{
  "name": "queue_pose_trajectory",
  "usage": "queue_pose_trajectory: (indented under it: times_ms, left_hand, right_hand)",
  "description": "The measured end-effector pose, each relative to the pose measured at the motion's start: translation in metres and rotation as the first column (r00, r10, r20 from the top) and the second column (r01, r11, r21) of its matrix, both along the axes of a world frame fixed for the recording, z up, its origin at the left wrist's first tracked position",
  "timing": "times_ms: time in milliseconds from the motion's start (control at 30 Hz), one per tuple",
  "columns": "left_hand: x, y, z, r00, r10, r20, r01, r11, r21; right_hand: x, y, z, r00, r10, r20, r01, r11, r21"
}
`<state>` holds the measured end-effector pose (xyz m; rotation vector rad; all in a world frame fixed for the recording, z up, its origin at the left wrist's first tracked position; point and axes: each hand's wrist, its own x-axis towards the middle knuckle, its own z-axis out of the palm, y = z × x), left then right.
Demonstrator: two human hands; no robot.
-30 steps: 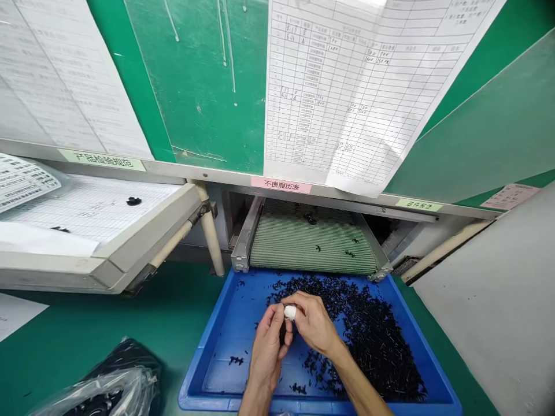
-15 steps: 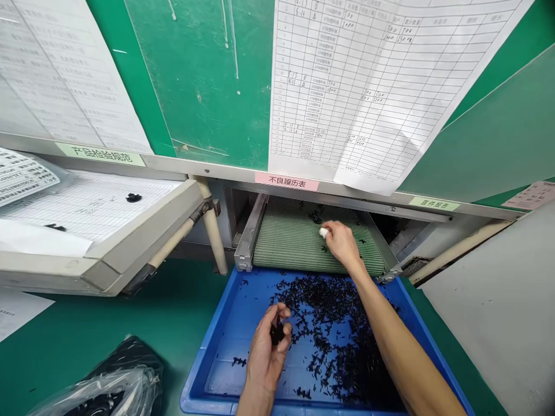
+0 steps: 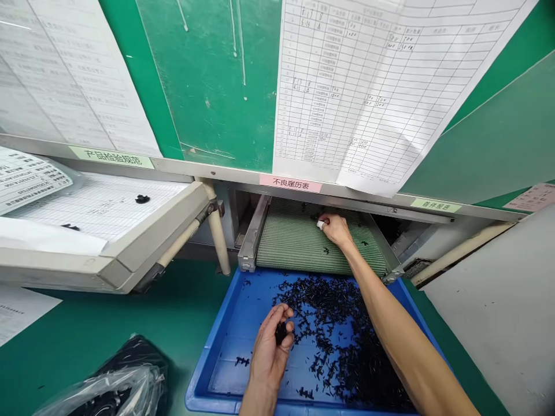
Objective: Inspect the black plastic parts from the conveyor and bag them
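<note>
My left hand (image 3: 274,341) is palm up over the blue tray (image 3: 203,370), its curled fingers wrapped round black parts (image 3: 281,332). Many small black pieces (image 3: 329,300) lie scattered and heaped in the tray. Over the green conveyor belt (image 3: 286,242) my right hand (image 3: 335,229) reaches to the far part, with a white cover on one finger. Its fingers are pinched at a dark part on the belt, mostly hidden by the hand. A few small black pieces (image 3: 326,251) rest on the belt near it.
On the left, a tilted shelf (image 3: 160,231) bears papers and two black parts (image 3: 142,199). Below it stands a clear plastic bag (image 3: 139,381) with black items. A green panel with hanging sheets (image 3: 338,98) overhangs the belt; a metal rail (image 3: 254,237) edges it.
My right hand has moved slightly farther up the belt, and now covers most of the dark part there. My left hand stays over the tray. The whole view has shifted slightly.
</note>
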<state>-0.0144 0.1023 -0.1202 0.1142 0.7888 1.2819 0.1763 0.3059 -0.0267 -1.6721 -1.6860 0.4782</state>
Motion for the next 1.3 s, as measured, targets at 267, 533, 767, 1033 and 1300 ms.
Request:
queue_pose_trajectory:
  times_ms: [267,533,767,1033,1300]
  left_hand:
    - [0.002,-0.001,0.003,0.995,-0.081,-0.060,0.086,0.992,0.093]
    - [0.007,-0.007,0.010,0.975,-0.099,-0.199,0.139,0.970,0.198]
    - [0.007,-0.003,0.003,0.962,-0.054,-0.268,0.094,0.986,0.140]
    - [0.009,-0.006,0.010,0.959,-0.093,-0.267,0.135,0.980,0.144]
    - [0.002,-0.001,0.008,0.997,-0.028,-0.076,0.030,0.999,0.034]
  right_hand:
    - [-0.039,-0.107,-0.033,0.917,0.205,-0.343,-0.230,0.973,-0.032]
    - [-0.068,-0.172,-0.057,0.821,0.205,-0.534,-0.327,0.934,-0.144]
    - [-0.058,-0.181,-0.038,0.897,0.442,-0.014,-0.442,0.896,-0.040]
    - [-0.059,-0.177,-0.053,0.889,0.455,-0.054,-0.458,0.883,-0.097]
    - [-0.013,-0.086,0.005,0.894,0.197,0.403,-0.241,0.969,0.062]
